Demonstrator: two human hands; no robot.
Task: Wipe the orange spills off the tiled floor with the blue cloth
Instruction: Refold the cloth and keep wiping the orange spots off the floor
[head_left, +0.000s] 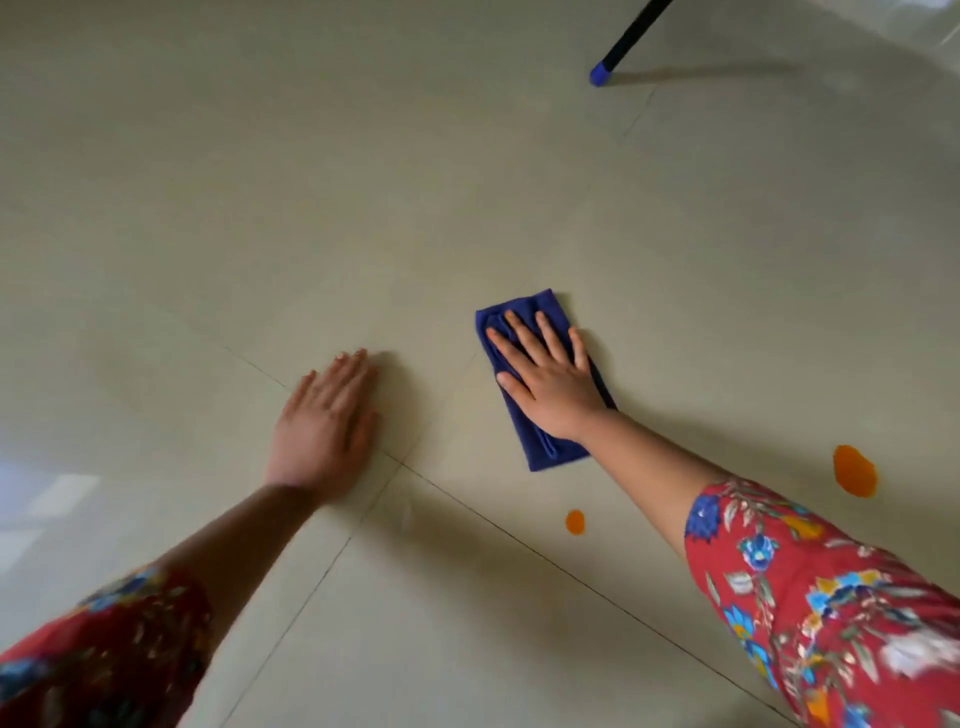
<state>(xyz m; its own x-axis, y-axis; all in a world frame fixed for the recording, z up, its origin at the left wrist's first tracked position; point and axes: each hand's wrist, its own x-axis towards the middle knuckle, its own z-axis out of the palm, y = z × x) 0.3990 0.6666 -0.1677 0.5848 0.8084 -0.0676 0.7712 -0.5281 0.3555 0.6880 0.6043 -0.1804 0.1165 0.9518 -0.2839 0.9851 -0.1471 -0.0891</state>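
Floor (519, 182) of large pale beige glossy tiles with thin dark grout lines, filling the view. Sleeves, red with blue and yellow floral print, one on each forearm: right sleeve (831, 597), left sleeve (104, 649). Left hand (322, 426): grip open, palm flat on a bare tile, fingers together, holding nothing, well left of the right hand. Right hand (550, 384): grip open, fingers spread, palm pressed flat on the cloth, not clasping it. Folded dark blue rectangular cloth (540, 447), lying flat on the floor beneath the right palm, its ends showing beyond the fingertips and behind the wrist. Black slanted leg with blue rubber foot (602, 73), far beyond the right fingertips. Larger orange spill (854, 472), right of the right forearm, clear of the cloth. Small round orange spill (575, 521), just behind the cloth's near end, left of the forearm.
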